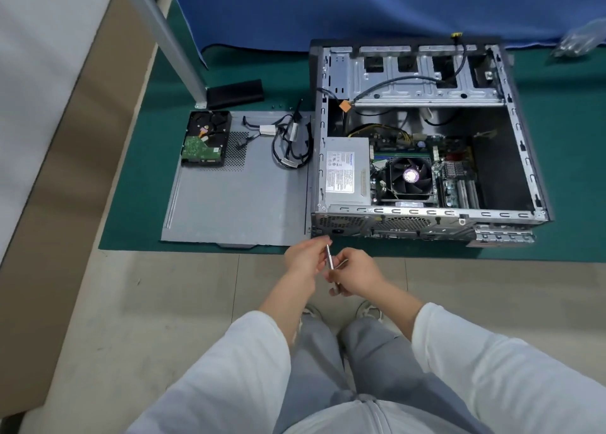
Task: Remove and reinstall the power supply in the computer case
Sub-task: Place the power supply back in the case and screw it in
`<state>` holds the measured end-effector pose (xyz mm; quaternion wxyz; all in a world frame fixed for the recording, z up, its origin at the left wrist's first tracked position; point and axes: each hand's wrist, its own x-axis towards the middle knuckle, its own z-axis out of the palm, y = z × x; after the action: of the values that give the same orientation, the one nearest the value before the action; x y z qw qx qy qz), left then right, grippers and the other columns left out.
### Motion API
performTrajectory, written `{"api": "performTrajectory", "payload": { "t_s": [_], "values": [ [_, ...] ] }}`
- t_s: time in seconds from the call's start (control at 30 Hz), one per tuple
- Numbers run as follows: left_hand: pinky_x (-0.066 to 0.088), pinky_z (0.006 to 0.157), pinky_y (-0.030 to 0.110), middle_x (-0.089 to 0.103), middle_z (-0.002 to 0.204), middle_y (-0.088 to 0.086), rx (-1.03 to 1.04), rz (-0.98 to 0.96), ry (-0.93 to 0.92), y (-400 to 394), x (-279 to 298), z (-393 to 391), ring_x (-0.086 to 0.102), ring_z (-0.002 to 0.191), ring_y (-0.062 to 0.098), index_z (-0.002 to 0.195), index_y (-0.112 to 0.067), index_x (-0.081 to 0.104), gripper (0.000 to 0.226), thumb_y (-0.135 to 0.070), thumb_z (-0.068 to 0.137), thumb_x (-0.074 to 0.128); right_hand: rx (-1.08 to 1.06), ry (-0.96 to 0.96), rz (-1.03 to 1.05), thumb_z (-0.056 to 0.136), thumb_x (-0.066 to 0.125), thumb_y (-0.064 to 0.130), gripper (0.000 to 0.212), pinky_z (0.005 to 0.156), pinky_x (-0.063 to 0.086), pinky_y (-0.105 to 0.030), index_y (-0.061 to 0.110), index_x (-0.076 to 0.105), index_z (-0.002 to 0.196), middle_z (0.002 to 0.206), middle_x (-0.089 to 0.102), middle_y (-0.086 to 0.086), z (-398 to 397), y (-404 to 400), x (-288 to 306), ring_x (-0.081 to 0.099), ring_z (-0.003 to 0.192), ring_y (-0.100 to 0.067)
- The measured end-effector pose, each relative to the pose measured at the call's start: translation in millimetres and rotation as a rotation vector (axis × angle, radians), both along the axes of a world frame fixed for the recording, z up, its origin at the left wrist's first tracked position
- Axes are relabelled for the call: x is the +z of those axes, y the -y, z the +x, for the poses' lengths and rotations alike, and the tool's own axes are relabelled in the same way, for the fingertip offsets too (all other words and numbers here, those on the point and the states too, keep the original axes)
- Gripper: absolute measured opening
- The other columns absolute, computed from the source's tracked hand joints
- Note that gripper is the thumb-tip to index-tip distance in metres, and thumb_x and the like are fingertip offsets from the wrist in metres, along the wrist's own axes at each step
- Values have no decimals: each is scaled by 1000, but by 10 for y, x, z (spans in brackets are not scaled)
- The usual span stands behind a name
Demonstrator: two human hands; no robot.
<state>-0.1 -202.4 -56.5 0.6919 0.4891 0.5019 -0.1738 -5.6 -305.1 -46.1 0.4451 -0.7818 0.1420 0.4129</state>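
Grey metal makes the open computer case (423,132), which lies on its side on a green mat (137,184). Inside it, the power supply (347,171) sits in the near left corner, beside the black cooler fan (410,176) on the motherboard. Left of the case, the removed side panel (236,204) lies flat on the mat. A hard drive (205,138) rests on the far left part of this panel, and a bundle of black cables (290,142) lies on its far right part. Near the case, above the pale floor, both hands are together. The left hand (303,258) pinches the upper part of a thin silver screwdriver (329,257), and the right hand (355,271) is closed around its lower part.
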Motion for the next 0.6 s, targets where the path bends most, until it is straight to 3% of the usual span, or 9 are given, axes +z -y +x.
{"api": "performTrajectory", "payload": {
  "t_s": [0.1, 0.23, 0.33, 0.6],
  "values": [
    [53, 67, 23, 66, 78, 7, -37, 33, -31, -36, -109, 39, 61, 66, 13, 80, -7, 64, 7, -3, 83, 68, -111, -73, 17, 82, 67, -1, 27, 44, 50, -27, 12, 44, 75, 69, 60, -8, 21, -69, -85, 62, 49, -20],
    [54, 60, 23, 69, 86, 6, -68, 54, -24, -82, -221, 70, 64, 67, 13, 82, -9, 63, 9, -4, 89, 61, -170, -115, 15, 81, 70, 1, 28, 49, 51, -30, 13, 46, 72, 70, 60, -8, 55, -148, -169, 62, 52, -21],
    [56, 72, 35, 70, 91, 7, -116, 65, -27, -101, -280, 88, 65, 74, 22, 79, -11, 65, 13, -7, 91, 60, -186, -128, 23, 80, 74, 6, 28, 49, 51, -30, 13, 48, 70, 67, 61, -8, 86, -196, -222, 64, 52, -21],
    [56, 82, 40, 72, 92, 7, -98, 59, -36, -150, -324, 153, 67, 98, 32, 76, -11, 65, 13, -11, 89, 63, -217, -123, 41, 78, 77, 9, 29, 59, 56, -36, 13, 53, 63, 56, 64, -6, 120, -274, -349, 67, 53, -21]
  ]
}}
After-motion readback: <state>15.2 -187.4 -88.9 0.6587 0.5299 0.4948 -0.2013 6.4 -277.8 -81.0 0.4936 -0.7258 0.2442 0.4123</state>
